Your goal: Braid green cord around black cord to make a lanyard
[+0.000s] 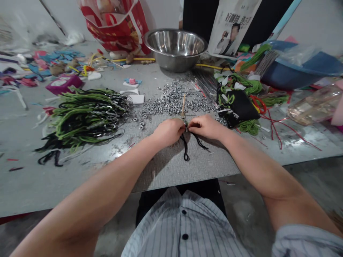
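Observation:
Black cord [185, 146] hangs down toward me between my hands, with one looped end and one loose end on the table. My left hand [171, 131] pinches the cord work from the left. On its right side, my right hand [205, 126] has its fingers closed on the same cord. A bit of green and a small shiny piece show between the fingertips. Just beyond stands a thin wooden stick [183, 105], nearly upright. Metal nuts [174, 98] lie scattered behind my hands. The fingertips partly hide the knot area.
A bundle of green and black cords [85, 116] with metal rings lies left. Behind are a steel bowl [175, 53] and red bag [115, 32]. At right are green cords [248, 84], a blue basin [292, 71], red strings [284, 125] and a clear bottle [313, 105].

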The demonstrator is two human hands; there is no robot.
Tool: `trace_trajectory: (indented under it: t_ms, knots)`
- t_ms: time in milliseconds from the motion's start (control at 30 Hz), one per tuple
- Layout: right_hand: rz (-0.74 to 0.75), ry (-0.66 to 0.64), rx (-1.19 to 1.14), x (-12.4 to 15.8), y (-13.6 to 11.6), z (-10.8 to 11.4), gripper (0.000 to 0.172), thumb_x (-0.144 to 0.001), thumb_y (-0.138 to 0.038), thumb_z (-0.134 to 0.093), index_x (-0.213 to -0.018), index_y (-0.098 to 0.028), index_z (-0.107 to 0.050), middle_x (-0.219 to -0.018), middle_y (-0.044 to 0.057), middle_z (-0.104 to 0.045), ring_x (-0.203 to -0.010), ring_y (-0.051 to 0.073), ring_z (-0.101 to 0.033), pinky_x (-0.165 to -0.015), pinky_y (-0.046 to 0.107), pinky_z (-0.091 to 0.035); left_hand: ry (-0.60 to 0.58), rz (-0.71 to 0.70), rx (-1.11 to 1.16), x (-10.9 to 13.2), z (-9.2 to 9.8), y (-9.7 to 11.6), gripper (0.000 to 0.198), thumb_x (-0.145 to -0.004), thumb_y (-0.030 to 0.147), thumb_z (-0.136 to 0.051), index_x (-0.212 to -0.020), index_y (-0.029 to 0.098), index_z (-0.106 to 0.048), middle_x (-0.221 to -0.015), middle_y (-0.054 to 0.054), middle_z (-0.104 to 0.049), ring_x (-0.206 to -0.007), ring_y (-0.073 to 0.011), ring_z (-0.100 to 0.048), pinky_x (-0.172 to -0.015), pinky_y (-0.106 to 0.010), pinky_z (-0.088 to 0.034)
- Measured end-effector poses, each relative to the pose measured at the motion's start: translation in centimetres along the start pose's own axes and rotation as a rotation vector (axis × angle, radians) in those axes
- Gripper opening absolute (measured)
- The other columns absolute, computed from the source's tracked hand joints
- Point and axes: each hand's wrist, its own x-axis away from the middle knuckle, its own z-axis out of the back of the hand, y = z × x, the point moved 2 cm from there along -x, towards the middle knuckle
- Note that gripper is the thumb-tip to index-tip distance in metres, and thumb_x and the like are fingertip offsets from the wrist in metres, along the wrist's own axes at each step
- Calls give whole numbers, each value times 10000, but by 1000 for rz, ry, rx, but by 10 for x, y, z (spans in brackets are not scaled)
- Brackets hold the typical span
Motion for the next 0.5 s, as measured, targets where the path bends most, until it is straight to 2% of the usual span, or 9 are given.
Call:
trace_trajectory:
  t_ms: [333,500]
  knots:
    - [10,45,15,-1,0,-5,97,-739,-185,-568,-722,-160,-660,-649,-2,-620,-626,108,-533,-616,241,-355,-15,26,-5,0,0,1,212,-827,167,-441,-851,160,-651,-895,-71,-677,-839,-189,-619,-703,-276,-434]
    - [27,77,17,-1,0,-6,89,-714,-179,-557,-691,-161,-642,-610,-15,-575,-602,103,-505,-597,241,-334,46,-17,69,2,0,0,180,-803,192,-483,-886,159,-640,-867,-69,-667,-820,-184,-613,-714,-278,-447]
